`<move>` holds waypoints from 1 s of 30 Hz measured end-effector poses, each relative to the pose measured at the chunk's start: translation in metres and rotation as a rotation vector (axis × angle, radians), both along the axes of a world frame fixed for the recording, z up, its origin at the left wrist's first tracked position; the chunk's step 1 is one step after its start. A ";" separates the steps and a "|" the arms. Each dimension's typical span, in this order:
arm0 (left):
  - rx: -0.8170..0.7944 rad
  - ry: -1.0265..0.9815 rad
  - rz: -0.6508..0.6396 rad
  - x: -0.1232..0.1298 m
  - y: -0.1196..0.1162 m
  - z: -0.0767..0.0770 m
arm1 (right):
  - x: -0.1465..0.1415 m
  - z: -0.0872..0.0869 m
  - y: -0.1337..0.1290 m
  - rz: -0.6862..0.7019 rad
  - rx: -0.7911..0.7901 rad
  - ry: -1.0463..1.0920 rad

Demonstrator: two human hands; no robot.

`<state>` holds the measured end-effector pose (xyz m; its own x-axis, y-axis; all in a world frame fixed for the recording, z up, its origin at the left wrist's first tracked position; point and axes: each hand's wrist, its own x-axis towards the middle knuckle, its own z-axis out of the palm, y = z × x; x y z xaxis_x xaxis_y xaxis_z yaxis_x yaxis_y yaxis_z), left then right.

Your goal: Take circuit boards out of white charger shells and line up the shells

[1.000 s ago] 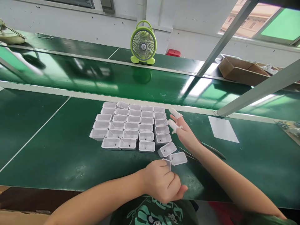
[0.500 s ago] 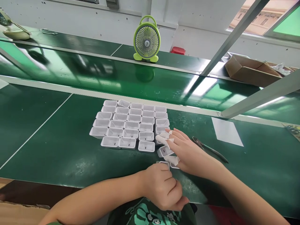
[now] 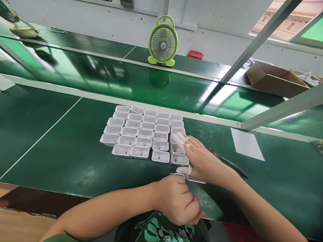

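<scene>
Several small white open-topped plastic shells point(image 3: 141, 132) stand packed in rows on the green bench point(image 3: 63, 158). My right hand point(image 3: 202, 161), with white finger cots, lies flat against the right end of the block, fingertips on the shell at the front right corner point(image 3: 179, 159). Another loose shell point(image 3: 196, 180) lies under that palm. My left hand point(image 3: 178, 200) is curled into a fist near the front edge, closed around a white shell point(image 3: 178, 175) whose rim shows above the knuckles.
Dark tweezers or pliers point(image 3: 228, 163) lie right of my right hand, beside a white paper sheet point(image 3: 247, 144). Behind the bench run a glossy green conveyor point(image 3: 126, 82), a green desk fan point(image 3: 163, 42), a red object point(image 3: 196, 54) and a cardboard box point(image 3: 274, 79).
My right hand came down from the air onto the loose shells and pushed one into the front right corner of the block. My left fist stayed put.
</scene>
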<state>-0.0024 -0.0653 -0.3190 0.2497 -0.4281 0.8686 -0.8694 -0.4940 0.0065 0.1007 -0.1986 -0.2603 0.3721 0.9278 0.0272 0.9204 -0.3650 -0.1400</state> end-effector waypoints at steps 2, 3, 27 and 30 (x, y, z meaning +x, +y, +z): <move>-0.001 -0.003 0.009 0.000 0.000 0.000 | 0.003 -0.002 0.001 -0.016 0.001 0.021; 0.000 -0.003 0.013 0.000 0.000 0.000 | 0.004 -0.003 0.002 -0.029 0.000 0.031; 0.047 -0.007 0.023 0.000 0.003 0.008 | 0.009 -0.002 0.014 -0.087 0.126 0.121; 0.031 -0.046 0.022 0.000 0.004 0.007 | 0.003 0.009 -0.009 -0.150 0.204 0.172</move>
